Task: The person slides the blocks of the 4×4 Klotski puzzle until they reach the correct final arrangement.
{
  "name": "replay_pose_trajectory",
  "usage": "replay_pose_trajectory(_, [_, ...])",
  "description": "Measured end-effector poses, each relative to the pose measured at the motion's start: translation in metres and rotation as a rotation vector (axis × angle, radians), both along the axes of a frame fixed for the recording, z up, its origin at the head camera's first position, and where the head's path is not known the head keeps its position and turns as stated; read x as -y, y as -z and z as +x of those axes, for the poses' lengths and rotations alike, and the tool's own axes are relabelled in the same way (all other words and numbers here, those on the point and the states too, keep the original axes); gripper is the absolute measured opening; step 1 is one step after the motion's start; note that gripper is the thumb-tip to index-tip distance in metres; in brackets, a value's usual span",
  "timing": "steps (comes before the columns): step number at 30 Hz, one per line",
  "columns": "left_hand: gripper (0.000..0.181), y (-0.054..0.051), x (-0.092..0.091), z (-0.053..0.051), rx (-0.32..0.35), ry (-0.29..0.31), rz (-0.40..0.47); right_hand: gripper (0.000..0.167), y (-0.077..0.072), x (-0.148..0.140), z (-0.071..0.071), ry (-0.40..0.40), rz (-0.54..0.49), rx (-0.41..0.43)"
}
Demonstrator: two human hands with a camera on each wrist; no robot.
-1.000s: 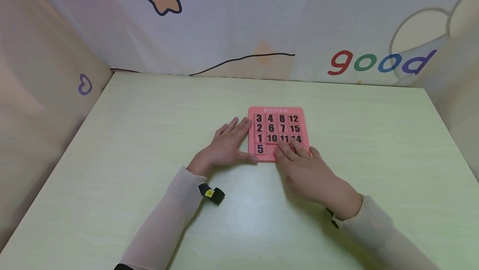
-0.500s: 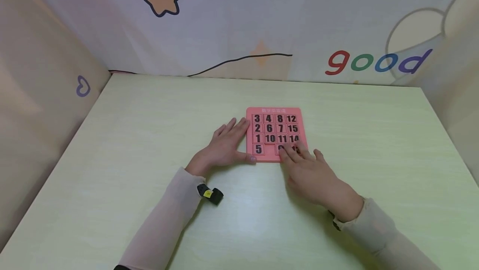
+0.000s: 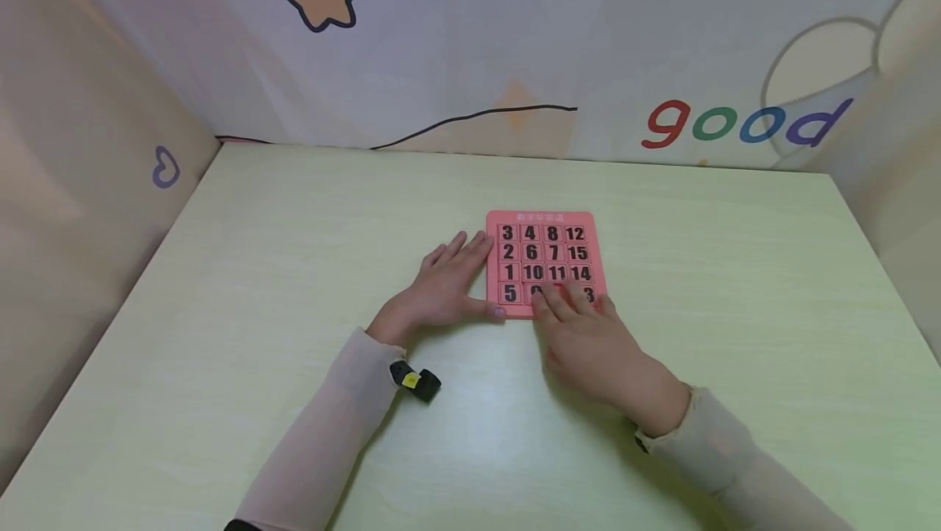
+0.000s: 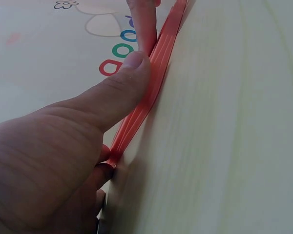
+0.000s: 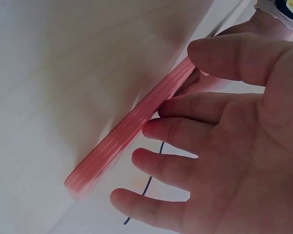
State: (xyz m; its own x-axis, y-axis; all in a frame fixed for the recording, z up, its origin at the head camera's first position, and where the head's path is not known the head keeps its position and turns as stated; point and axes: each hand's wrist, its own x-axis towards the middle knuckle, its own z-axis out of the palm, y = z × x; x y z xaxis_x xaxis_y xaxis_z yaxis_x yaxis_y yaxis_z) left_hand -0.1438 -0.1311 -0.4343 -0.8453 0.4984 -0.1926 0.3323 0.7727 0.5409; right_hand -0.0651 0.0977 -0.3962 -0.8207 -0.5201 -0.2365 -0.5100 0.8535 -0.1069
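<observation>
A pink number sliding puzzle (image 3: 545, 261) lies flat on the table, its black-numbered tiles in rows. In the head view, my left hand (image 3: 441, 286) rests at the puzzle's left side with fingers extended, the thumb touching its front-left corner. The left wrist view shows that thumb (image 4: 119, 90) against the pink edge (image 4: 158, 68). Fingertips of my right hand (image 3: 588, 343) touch the bottom row, by the 9 tile (image 3: 536, 291). They partly hide that tile and the one ending in 3. In the right wrist view, the right fingers (image 5: 185, 131) are fairly straight over the puzzle's edge (image 5: 129, 129).
The pale wood-grain table (image 3: 294, 212) extends around the puzzle on every side. A printed cloth backdrop (image 3: 470, 49) with a star and the word "good" stands along its far edge, and fabric sides rise left and right. A small black camera (image 3: 416, 381) sits at my left wrist.
The 9 tile has slid left into the gap beside the 5. My right hand has shifted right, then back left with the tile. The left hand stays in place.
</observation>
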Motion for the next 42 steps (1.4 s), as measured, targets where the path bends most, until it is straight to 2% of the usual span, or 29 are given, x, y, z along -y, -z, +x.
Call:
replay_pose_trajectory(12, [0.111, 0.000, -0.001, 0.001, 0.000, -0.009, -0.008, 0.061, 0.001, 0.005, 0.001, -0.036, -0.002, 0.002])
replay_pose_trajectory(20, [0.111, -0.001, -0.001, 0.001, -0.003, -0.003, -0.007, 0.056, -0.006, -0.006, 0.010, -0.078, -0.062, -0.012])
replay_pose_trajectory(32, [0.112, -0.001, -0.001, -0.001, -0.007, 0.006, -0.009, 0.060, -0.006, -0.045, 0.007, 0.050, -0.074, -0.028])
replay_pose_trajectory(42, [0.112, 0.000, -0.001, -0.001, 0.004, 0.004, 0.000, 0.058, -0.001, -0.040, 0.007, 0.088, -0.053, -0.021])
